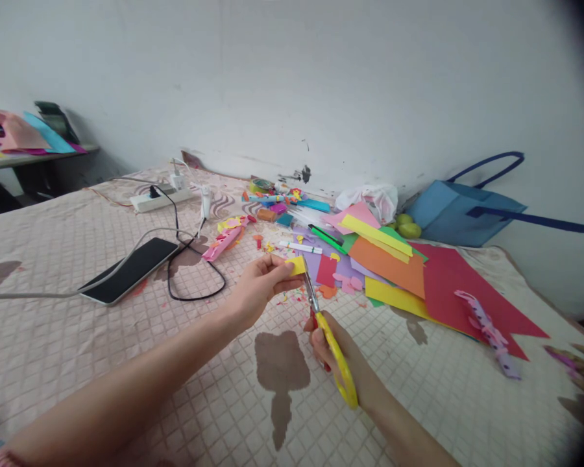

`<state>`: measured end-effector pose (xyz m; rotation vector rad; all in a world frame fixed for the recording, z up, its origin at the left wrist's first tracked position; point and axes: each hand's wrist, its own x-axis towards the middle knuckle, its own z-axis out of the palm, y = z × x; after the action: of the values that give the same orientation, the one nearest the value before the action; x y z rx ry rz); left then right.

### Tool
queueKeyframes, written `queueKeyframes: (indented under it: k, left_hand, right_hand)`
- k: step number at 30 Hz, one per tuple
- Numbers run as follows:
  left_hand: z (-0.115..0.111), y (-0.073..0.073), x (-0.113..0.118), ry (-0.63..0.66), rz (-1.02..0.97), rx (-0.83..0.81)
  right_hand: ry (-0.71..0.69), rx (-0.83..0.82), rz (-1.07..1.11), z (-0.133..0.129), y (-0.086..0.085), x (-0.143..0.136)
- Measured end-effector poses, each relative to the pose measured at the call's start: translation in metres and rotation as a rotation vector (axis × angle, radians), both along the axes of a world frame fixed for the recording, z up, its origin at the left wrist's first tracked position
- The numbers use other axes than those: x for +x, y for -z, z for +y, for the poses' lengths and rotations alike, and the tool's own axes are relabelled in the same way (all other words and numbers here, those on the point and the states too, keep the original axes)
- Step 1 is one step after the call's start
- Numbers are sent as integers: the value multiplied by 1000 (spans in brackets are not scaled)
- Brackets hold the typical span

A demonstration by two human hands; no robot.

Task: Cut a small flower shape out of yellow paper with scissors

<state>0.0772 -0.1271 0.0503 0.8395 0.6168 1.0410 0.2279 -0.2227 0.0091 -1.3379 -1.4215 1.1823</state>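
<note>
My left hand (260,285) pinches a small piece of yellow paper (296,265) between thumb and fingers, above the middle of the table. Wrapped round the handles of a pair of scissors (331,344) with a yellow grip is my right hand (338,347). The blades point away from me, and their tips meet the right edge of the yellow piece. Whether the blades are fully closed is hard to tell. Small coloured paper scraps (299,298) lie beneath and behind the hands.
Coloured sheets, among them a red sheet (460,292) and an orange sheet (387,259), lie to the right. A green cutter (328,239) and a white marker (300,247) are behind. A tablet (129,272), cables and a power strip (160,200) occupy the left. A blue bag (462,211) stands by the wall.
</note>
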Motion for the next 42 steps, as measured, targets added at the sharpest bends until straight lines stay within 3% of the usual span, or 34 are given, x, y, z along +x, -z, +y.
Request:
queueKeyframes:
  k: [18, 42]
  left_hand:
    - [1, 0, 0, 13, -8, 4]
    - [3, 2, 0, 24, 2, -2]
  right_hand:
    - [27, -37, -49, -1, -12, -5]
    - [77, -34, -86, -1, -3, -6]
